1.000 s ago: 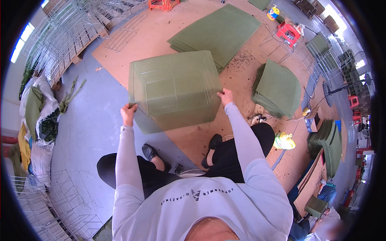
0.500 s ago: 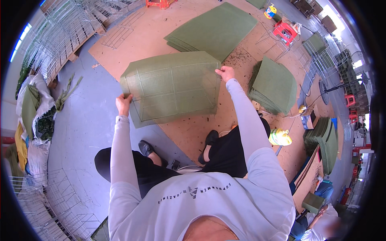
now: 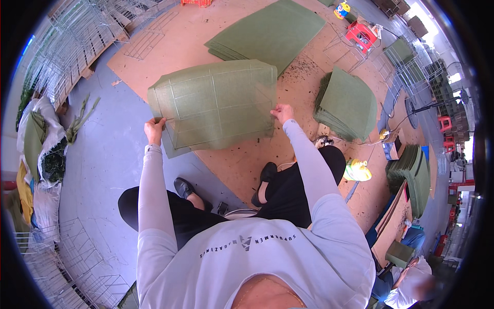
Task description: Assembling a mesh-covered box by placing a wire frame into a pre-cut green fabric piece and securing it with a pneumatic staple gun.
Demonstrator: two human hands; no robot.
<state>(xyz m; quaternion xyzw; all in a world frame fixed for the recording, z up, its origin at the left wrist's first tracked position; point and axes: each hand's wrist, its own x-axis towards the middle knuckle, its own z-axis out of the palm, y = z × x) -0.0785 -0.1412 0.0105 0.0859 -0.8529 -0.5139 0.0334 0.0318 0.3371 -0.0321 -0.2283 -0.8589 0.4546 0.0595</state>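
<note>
Head view shows us gripping a wire frame wrapped in green mesh [image 3: 216, 103], left hand [image 3: 154, 130] pinched on its near-left corner, right hand [image 3: 282, 113] on its near-right edge. Over the last second we have tipped and lifted it off the brown floor board [image 3: 267, 159]; it now hangs above the board's near-left edge, which suggests we are turning it.

wire racks [image 3: 77, 31] cut off, co-worker [image 3: 406, 283] blurred
</note>
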